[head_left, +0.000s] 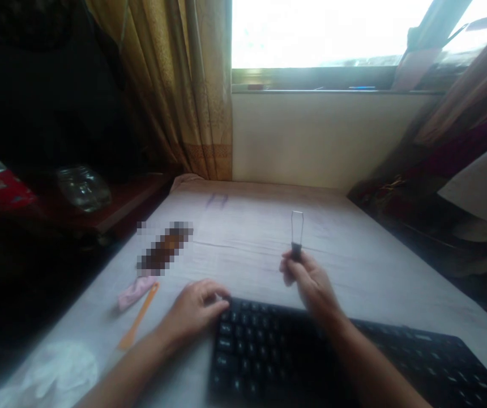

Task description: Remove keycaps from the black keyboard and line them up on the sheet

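Note:
A black keyboard (264, 345) lies across the near part of the table. At its far left corner, my left hand (199, 306) grips the edge between thumb and curled fingers. My right hand (307, 277) is raised over the keyboard's far edge, its fingers closed round the dark handle of a wire keycap puller (297, 232). The puller's thin wire loop points up and away from me, touching nothing. My right forearm hides part of the keys.
Left of my left hand lie an orange plastic tool (139, 320), a pink cloth-like piece (135, 292) and a blurred-out brown item (165, 249). White crumpled material (56, 374) is at the near left. A glass jar (84, 187) stands on a side shelf. Curtains (201, 85) flank the window.

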A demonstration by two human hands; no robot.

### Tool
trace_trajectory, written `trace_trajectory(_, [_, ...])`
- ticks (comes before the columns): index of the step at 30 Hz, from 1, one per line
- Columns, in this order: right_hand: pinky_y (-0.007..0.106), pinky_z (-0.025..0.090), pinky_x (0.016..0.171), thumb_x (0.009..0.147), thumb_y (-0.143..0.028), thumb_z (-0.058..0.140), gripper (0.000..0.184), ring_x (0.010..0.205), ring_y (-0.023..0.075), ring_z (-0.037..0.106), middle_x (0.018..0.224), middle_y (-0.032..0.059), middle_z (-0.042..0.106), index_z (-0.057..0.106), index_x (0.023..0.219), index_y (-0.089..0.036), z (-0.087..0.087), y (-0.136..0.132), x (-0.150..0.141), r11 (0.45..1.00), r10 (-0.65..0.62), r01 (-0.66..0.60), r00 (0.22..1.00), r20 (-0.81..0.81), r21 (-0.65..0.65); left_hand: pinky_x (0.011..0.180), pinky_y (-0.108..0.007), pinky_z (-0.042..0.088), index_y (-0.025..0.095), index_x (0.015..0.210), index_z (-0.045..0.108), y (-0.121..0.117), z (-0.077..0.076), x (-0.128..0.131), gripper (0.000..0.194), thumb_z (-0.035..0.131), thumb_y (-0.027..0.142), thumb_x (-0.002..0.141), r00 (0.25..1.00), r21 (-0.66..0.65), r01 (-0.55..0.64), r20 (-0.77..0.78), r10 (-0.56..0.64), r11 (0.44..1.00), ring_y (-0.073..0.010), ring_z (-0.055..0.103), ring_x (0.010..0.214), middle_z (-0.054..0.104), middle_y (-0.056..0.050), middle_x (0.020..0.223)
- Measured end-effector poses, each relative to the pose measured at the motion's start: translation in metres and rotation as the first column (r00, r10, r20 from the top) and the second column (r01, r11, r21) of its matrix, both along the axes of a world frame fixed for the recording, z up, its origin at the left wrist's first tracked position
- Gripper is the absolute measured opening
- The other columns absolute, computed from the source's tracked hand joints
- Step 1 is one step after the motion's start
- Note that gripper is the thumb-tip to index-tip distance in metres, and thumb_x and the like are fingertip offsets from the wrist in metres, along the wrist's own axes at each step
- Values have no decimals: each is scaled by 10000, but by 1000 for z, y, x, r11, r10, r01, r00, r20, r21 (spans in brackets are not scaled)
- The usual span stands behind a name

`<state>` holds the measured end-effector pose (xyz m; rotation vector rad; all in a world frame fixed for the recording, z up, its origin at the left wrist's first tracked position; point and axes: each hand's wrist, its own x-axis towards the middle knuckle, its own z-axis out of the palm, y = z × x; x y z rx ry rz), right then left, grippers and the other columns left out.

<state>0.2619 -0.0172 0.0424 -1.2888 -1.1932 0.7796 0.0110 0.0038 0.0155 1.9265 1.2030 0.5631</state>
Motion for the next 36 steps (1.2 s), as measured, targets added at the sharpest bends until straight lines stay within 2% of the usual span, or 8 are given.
trace_trajectory(4, [261,431,473,798,-389,525,215,491,119,498,653,4,596,543,872,-188,-3,4,3,999,-3,5,998,-56,34,767,-294,494,212,789,702,13,8,5,130,650,324,746,1000,-72,16,-21,-18,997,-179,651,794,716,2,802])
trace_trajectory(8, [249,392,441,816,-411,528,235,462,116,477,629,-9,588,544,891,-189,-9,7,7,999,-8,12,995,-95,36,673,-276,522,169,849,661,53,6,9,168,604,323,814,997,-99,-53,-68,46,994,-156,661,697,710,6,761])
trace_trajectory(10, [244,369,430,824,-410,523,233,453,116,470,615,-14,584,547,895,-189,-13,8,7,1000,2,1,996,-88,26,698,-305,538,146,919,653,79,2,13,200,587,326,864,987,-66,-122,-115,114,990,-168,672,743,708,-17,828])
trace_trajectory(12, [244,363,433,833,-403,509,229,458,118,474,612,-13,587,554,898,-188,-16,7,5,1000,17,-16,998,-58,16,752,-367,554,142,1053,630,103,-1,17,257,588,345,900,969,-20,-184,-169,178,983,-186,668,851,686,-55,1005])
trace_trajectory(15, [250,373,449,844,-382,476,217,465,122,482,613,-13,590,567,888,-190,-18,5,2,999,40,-40,999,19,7,842,-434,545,176,1198,575,124,-5,21,336,592,349,910,939,67,-245,-232,254,967,-218,632,1005,613,-84,1208])
trace_trajectory(23, [256,398,457,839,-355,445,205,464,130,495,624,-19,599,580,877,-205,-17,3,0,999,45,-44,993,109,-4,872,-440,535,193,1194,583,122,-18,15,316,582,342,915,935,227,-211,-236,264,951,-220,621,1037,604,-87,1239])
trace_trajectory(29, [248,403,458,839,-330,442,196,464,125,490,633,-19,598,584,887,-204,-21,3,-2,998,64,-63,993,103,-12,865,-436,538,191,1192,583,126,-26,12,316,582,343,915,938,245,-225,-207,278,943,-218,625,1026,608,-86,1230])
trace_trajectory(36, [250,399,457,843,-330,426,205,466,128,489,635,-17,596,586,888,-209,-24,2,-1,998,65,-63,990,122,-20,869,-434,536,194,1187,587,128,-25,13,308,577,343,918,921,279,-210,-264,285,937,-216,624,1028,608,-85,1232])
